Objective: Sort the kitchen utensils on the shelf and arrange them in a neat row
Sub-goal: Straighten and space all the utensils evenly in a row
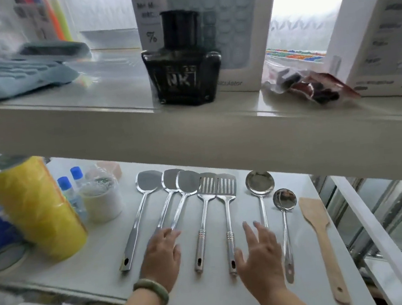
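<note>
- The utensils lie in a row on the lower shelf (297, 186), handles toward me at 6 o'clock and heads toward 12, I judge so each can be slid by its handle.
- They are grouped by kind: three solid turners (184, 183), then two slotted turners (225, 183), then a large ladle (259, 182), a small ladle (284, 199) and a wooden spatula (315, 216) at the 3 o'clock end.
- The steel ones are shiny and mirror the room; the spatula is pale, flat wood with a hole in its handle end.
- The row is not yet even: the two right-hand solid turners slant with heads overlapping, the slotted heads touch, and the small ladle and spatula sit nearer me than the rest.
- My left hand (162, 256) lies flat, fingers loosely spread, over the handles of those slanted turners, I judge to square them up; I cannot tell whether it presses on them.
- My right hand (260, 254) hovers open, fingers spread, between the right slotted turner and the large ladle's handle, holding nothing.
- At 9 o'clock stand a yellow roll (32, 208) and a white tape roll (104, 202), well clear of the row.
- On the upper shelf at 12 o'clock sits an ink bottle (184, 78).
</note>
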`<state>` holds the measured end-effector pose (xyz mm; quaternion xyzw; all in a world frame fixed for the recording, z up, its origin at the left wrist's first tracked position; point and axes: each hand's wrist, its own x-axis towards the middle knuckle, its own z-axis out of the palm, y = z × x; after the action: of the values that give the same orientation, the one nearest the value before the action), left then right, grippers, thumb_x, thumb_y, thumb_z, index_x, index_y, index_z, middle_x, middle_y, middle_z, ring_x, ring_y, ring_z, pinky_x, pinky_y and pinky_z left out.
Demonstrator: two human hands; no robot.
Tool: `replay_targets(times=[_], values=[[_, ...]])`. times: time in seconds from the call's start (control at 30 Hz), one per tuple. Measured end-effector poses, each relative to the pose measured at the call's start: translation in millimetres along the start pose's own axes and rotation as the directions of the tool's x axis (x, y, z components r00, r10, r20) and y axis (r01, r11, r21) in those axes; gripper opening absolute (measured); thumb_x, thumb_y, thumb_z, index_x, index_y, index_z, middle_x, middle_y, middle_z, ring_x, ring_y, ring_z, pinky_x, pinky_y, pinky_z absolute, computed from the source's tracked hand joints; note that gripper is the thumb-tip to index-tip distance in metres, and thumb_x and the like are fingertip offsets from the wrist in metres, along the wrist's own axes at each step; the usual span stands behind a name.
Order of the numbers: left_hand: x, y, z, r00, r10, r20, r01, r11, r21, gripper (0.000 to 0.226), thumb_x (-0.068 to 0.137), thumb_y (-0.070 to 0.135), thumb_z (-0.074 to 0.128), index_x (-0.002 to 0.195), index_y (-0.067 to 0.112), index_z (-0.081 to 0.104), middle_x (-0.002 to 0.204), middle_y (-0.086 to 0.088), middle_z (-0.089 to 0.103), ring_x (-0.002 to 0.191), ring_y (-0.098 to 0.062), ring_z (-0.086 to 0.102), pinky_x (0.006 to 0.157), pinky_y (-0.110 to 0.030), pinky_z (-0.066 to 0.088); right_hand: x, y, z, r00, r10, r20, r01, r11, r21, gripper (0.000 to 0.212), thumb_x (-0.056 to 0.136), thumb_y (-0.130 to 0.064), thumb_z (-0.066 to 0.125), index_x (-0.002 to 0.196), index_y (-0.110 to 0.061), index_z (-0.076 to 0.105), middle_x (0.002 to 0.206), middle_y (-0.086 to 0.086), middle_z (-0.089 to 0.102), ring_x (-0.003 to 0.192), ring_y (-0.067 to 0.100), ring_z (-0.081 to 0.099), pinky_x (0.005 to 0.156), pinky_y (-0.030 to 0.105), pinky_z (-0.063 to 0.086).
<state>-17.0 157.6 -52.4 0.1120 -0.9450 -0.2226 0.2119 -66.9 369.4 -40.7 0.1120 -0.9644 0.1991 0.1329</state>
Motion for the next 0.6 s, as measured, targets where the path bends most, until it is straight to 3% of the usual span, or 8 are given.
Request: replay_targets(times=[0.07,0.13,0.23,0.3,0.43,0.6], values=[[6.3,-24.4,-18.0,0.996,-0.086,0.001,0.086,0.996,0.015,0.027,0.078,0.01,0.056,0.104,0.014,0.066,0.102,-0.014,0.063,0.092,-0.033,0.062,0.088,-0.044,0.053,3.0,-32.0,8.0,0.997,-0.065,0.041,0.064,0.998,0.022,0.056,0.072,-0.042,0.05,0.122,-0.017,0.056,0.125,0.013,0.059,0.117,0.031,0.054,0.097,0.044,0.045],[10.3,-42.7,-33.4,0.987,-0.155,0.035,0.154,0.988,0.03,0.032,0.081,0.008,0.056,0.11,0.017,0.064,0.111,-0.014,0.058,0.102,-0.035,0.056,0.096,-0.045,0.048,4.3,-67.3,14.7,0.985,-0.139,0.098,0.133,0.989,0.061,0.056,0.075,-0.04,0.055,0.126,-0.019,0.053,0.133,0.013,0.053,0.123,0.032,0.049,0.102,0.043,0.041],[12.3,-61.3,-47.9,0.967,-0.223,0.122,0.216,0.974,0.063,0.042,0.082,0.015,0.059,0.123,0.02,0.055,0.125,-0.012,0.046,0.118,-0.03,0.044,0.108,-0.04,0.036,5.2,-118.2,28.1,0.936,-0.227,0.267,0.19,0.969,0.157,0.056,0.09,-0.037,0.044,0.142,-0.024,0.028,0.155,0.009,0.018,0.143,0.027,0.012,0.117,0.04,0.014],[12.7,-69.9,-53.2,0.951,-0.252,0.181,0.242,0.967,0.076,0.046,0.082,0.022,0.058,0.127,0.023,0.049,0.126,-0.01,0.043,0.119,-0.027,0.044,0.108,-0.035,0.034,6.0,-145.5,38.5,0.907,-0.238,0.348,0.192,0.968,0.163,0.055,0.094,-0.036,0.039,0.144,-0.025,0.019,0.158,0.006,0.003,0.145,0.023,-0.003,0.118,0.041,0.006],[16.4,-80.7,-59.2,0.913,-0.298,0.28,0.302,0.953,0.029,0.056,0.08,0.03,0.064,0.131,0.023,0.044,0.122,-0.01,0.045,0.114,-0.026,0.052,0.103,-0.031,0.038,5.0,-180.6,62.9,0.865,-0.233,0.445,0.22,0.972,0.081,0.054,0.095,-0.037,0.036,0.144,-0.024,0.018,0.158,0.005,-0.003,0.144,0.023,-0.011,0.117,0.045,0.009],[21.6,-95.2,-60.8,0.889,-0.305,0.343,0.297,0.952,0.076,0.049,0.081,0.034,0.057,0.129,0.028,0.045,0.122,-0.007,0.051,0.113,-0.023,0.054,0.098,-0.03,0.043,-2.6,-194.1,82.6,0.864,-0.075,0.499,0.111,0.993,-0.043,0.062,0.093,-0.039,0.035,0.146,-0.017,0.011,0.158,0.011,0.004,0.145,0.026,-0.007,0.117,0.045,-0.004]])
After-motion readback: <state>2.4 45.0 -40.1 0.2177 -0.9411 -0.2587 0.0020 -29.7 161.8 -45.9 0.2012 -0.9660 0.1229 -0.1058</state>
